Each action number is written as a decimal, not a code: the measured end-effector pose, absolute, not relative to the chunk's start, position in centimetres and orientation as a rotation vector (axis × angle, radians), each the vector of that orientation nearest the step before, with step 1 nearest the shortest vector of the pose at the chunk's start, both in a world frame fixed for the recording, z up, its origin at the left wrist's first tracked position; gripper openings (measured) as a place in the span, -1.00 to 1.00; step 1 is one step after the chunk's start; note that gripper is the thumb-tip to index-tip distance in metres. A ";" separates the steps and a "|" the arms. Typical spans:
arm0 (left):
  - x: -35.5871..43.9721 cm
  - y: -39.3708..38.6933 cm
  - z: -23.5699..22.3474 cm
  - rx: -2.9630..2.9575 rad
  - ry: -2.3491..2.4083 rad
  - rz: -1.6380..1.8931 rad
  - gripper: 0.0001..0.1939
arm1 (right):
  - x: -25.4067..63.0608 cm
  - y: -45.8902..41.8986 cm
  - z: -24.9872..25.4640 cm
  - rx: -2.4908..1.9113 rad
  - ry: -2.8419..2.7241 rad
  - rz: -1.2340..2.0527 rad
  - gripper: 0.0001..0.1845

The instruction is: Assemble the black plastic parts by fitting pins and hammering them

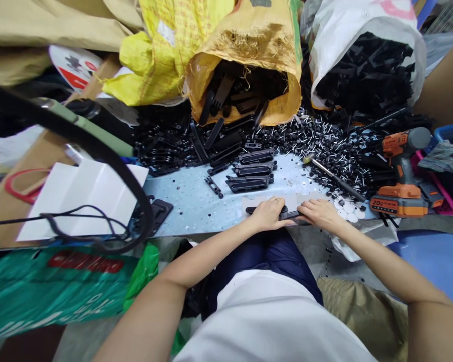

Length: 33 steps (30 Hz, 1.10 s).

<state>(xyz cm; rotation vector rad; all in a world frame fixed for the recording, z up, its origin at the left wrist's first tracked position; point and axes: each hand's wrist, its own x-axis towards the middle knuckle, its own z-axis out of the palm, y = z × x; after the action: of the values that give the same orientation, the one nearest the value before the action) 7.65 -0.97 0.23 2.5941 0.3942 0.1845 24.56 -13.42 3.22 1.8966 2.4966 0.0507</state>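
Note:
At the near edge of the work surface, a long black plastic part point(289, 214) lies across a pale flat board point(245, 201). My left hand point(269, 213) is closed over the middle of this part, with one end sticking out to the left. Closed fingers of my right hand point(319, 213) grip its right end, though the fingertips partly hide the contact. Just beyond my hands, several assembled black plastic parts point(251, 183) lie in a stack of rows. A smaller black link piece point(214, 187) rests to their left.
A hammer point(334, 177) lies beside heaped screws or pins point(324, 138) at right. White discs point(349, 210) and an orange cordless drill point(398, 196) are near my right arm. Open sacks point(290, 100) of black parts stand behind. A black cable loop point(147, 216) hangs at left.

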 end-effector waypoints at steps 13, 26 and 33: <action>24.6 7.8 2.5 2.733 0.881 0.263 -0.67 | 26.5 -13.7 1.7 2.554 2.312 0.016 -0.59; 19.4 8.0 4.3 2.540 0.699 0.449 -0.85 | 38.0 -1.3 4.2 2.853 1.407 -0.037 -0.65; 4.4 4.6 1.5 2.181 0.801 0.770 -0.83 | 34.6 -5.6 5.0 3.121 1.669 0.112 -0.68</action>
<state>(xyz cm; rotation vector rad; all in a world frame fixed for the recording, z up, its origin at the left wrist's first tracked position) 4.36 4.56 1.51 2.1814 0.8009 0.7696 34.65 -5.56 5.01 3.1208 1.6686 0.1118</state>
